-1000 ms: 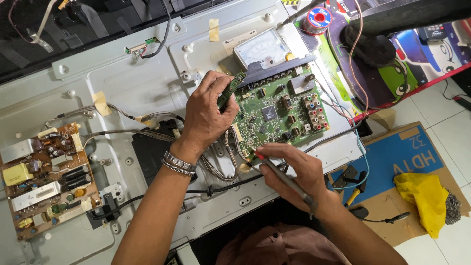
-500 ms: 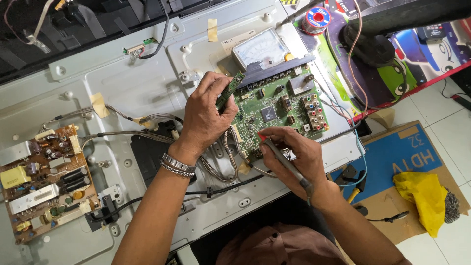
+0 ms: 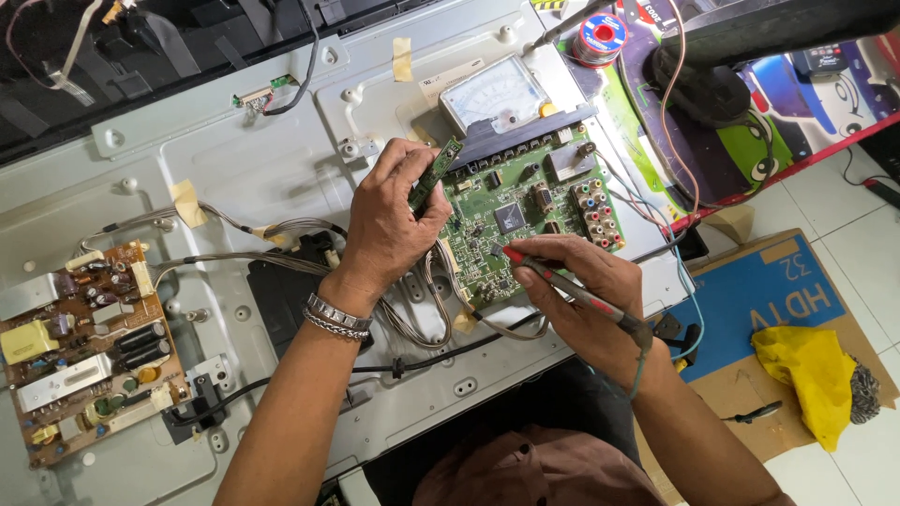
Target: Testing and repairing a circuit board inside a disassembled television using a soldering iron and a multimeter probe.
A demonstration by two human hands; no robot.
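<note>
The green main circuit board (image 3: pixel 525 220) is set on the grey metal back panel (image 3: pixel 234 169). Behind it, touching, the white-faced analogue meter (image 3: pixel 487 94) is laid. Far to its left the brown power board (image 3: pixel 84 351) is placed; to its right, off the panel, the yellow cloth (image 3: pixel 806 370) is spread on flattened cardboard (image 3: pixel 797 300).

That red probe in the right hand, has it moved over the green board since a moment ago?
Yes. The red probe tip has slid up and to the left across the green circuit board, from its lower edge toward the middle, nearer the black chip.
</note>
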